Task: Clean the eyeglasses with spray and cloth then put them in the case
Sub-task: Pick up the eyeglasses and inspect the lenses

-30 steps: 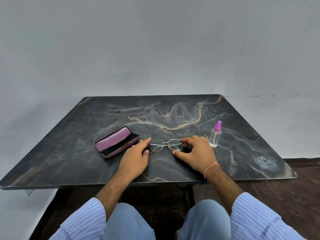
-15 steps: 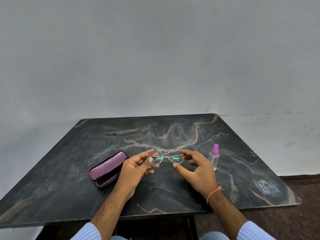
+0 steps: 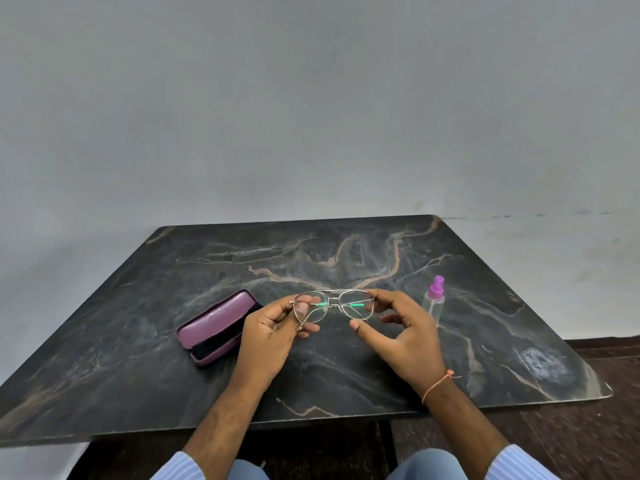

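Dark marble-pattern tabletop (image 3: 138,341) with tan veins, grey wall behind. Far left item: purple hard-shell glasses case (image 3: 216,327), lid open, dark lining visible, lying flat on the table just left of the left hand.

Left hand (image 3: 270,337): thumb and fingers curled and clamped on the left edge of the thin metal-framed eyeglasses (image 3: 334,305), one fingertip visible through the lens. Glasses are held up off the table between both hands, lenses facing the camera, green reflections on both lenses.

Right hand (image 3: 401,332): fingertips touching the right edge of the frame, thumb stuck out underneath and apart from the fingers. Cannot tell if it's a firm pinch. Orange thread band on that wrist.

Rightmost: small clear spray bottle with a pink nozzle (image 3: 434,301), upright on the table, just behind the right hand. Striped light-blue sleeves at bottom edge.
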Available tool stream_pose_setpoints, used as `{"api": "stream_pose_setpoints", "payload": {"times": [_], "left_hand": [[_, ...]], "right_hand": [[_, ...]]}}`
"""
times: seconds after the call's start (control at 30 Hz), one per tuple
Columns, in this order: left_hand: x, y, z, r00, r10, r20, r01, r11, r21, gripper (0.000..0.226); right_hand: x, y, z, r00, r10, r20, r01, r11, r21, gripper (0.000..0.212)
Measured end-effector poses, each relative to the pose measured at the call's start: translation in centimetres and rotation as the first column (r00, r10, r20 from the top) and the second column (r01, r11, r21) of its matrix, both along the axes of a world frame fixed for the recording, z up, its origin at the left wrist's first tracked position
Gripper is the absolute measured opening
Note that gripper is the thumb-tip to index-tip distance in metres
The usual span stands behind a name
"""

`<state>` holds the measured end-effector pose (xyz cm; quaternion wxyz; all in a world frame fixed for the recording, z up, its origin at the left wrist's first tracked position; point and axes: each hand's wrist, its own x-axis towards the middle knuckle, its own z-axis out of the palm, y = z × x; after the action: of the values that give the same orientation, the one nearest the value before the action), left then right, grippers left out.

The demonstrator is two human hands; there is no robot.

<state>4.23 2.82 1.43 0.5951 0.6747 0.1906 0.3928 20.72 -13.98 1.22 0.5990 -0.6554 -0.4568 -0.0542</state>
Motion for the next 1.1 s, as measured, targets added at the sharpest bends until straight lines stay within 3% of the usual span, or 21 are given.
{"api": "stream_pose_setpoints", "payload": {"times": [0.33, 0.73, 0.9, 1.1], "left_hand": [[-0.4, -0.8, -0.1, 0.993, 0.114, -0.009, -0.110, 0.974, 0.197, 0.019], [-0.8, -0.8, 0.1, 0.971, 0.222, 0.093, -0.235, 0.790, 0.567, 0.031], [-0.9, -1.2, 0.4, 0.953, 0.288, 0.092, -0.277, 0.710, 0.648, 0.035], [-1.0, -1.2, 0.2, 0.947, 0.309, 0.091, -0.286, 0.680, 0.675, 0.053]], "right_hand": [[-0.3, -0.1, 0.1, 0.999, -0.001, 0.034, 0.000, 0.999, 0.044, 0.053], [-0.9, -0.9, 1.3, 0.997, -0.007, 0.073, 0.002, 0.997, 0.075, 0.051], [-0.8, -1.7, 2.2, 0.995, -0.008, 0.098, 0.002, 0.998, 0.068, 0.052], [-1.5, -1.7, 2.3, 0.980, 0.122, -0.157, -0.107, 0.989, 0.104, 0.052]]}}
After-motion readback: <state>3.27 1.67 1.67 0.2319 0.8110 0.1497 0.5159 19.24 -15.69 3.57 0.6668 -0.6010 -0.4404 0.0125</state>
